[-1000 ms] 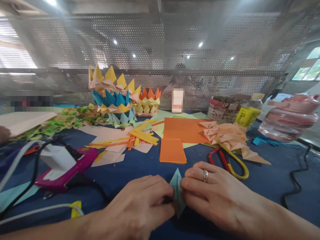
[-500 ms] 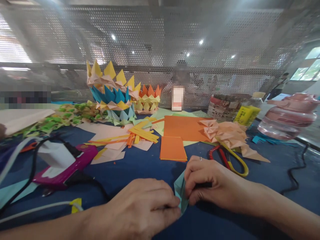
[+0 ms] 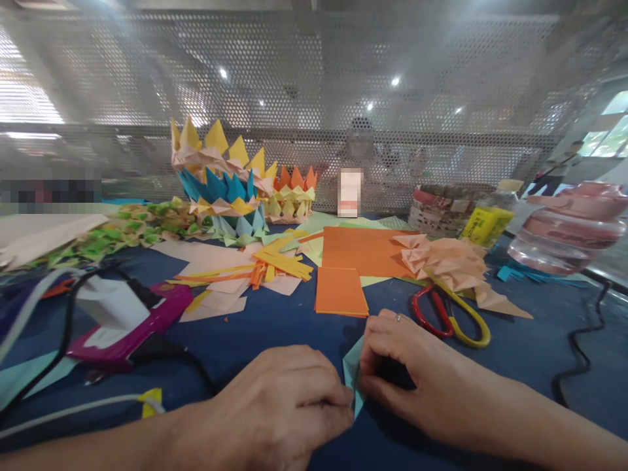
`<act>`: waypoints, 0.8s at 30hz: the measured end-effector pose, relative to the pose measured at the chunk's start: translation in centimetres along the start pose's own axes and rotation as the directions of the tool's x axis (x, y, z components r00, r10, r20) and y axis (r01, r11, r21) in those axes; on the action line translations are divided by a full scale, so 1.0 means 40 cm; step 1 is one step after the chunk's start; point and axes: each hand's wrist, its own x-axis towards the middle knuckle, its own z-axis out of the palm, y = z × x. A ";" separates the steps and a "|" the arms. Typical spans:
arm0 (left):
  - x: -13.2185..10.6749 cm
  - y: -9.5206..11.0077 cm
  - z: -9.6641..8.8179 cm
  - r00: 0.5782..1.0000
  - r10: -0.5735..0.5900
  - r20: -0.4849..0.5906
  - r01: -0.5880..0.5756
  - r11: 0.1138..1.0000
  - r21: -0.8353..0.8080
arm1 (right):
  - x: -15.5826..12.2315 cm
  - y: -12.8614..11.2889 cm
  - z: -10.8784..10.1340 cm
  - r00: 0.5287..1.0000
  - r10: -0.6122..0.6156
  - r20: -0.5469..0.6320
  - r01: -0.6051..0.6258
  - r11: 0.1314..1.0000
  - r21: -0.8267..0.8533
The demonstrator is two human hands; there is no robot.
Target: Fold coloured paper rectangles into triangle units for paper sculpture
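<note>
A small folded piece of light blue paper stands between my hands, low in the middle of the view. Its left lower edge is pinched by the fingers of my left hand. My right hand, with a ring on one finger, grips the right side, thumb and fingertips pressed together. The fingers cover much of the paper. Just beyond lies a stack of orange paper squares. To the right rest scissors with red and yellow handles, their blades hidden under folded peach paper pieces.
Folded paper crowns stand at the back left. Yellow and orange strips lie on pale sheets. At left is a purple power strip with cables. A pink water bottle stands at right, beside a yellow-labelled bottle.
My right hand has turned and shifted slightly down along the paper, its thumb straighter. The left hand has barely moved. More of the scissors' red handle shows.
</note>
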 end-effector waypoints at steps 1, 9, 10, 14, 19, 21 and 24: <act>0.000 0.000 0.000 1.000 -0.018 0.011 0.018 1.000 -0.007 | 0.000 0.001 0.001 1.000 0.001 -0.003 -0.001 1.000 0.002; 0.004 0.009 -0.011 0.997 -0.046 0.061 0.043 0.998 0.043 | -0.005 -0.004 0.003 1.000 0.025 0.006 -0.025 1.000 0.004; 0.005 0.010 -0.011 0.998 -0.023 0.064 0.020 0.999 0.042 | -0.005 -0.005 0.004 1.000 0.030 0.008 -0.030 1.000 0.002; 0.009 0.007 -0.004 0.998 0.004 0.058 -0.006 0.999 0.044 | -0.007 -0.007 0.005 0.999 0.042 0.005 -0.041 0.999 -0.010; 0.019 -0.013 0.024 0.994 -0.025 0.102 0.030 0.998 -0.048 | -0.008 -0.007 0.008 0.998 0.051 -0.019 -0.052 0.998 -0.035; 0.020 -0.023 0.037 0.998 -0.030 0.061 0.037 0.992 -0.119 | -0.007 -0.006 0.009 0.998 0.052 -0.025 -0.053 0.998 -0.033; 0.022 -0.031 0.049 1.000 0.009 0.019 -0.006 0.987 -0.163 | -0.007 -0.003 0.010 0.997 0.066 -0.044 -0.067 0.998 -0.017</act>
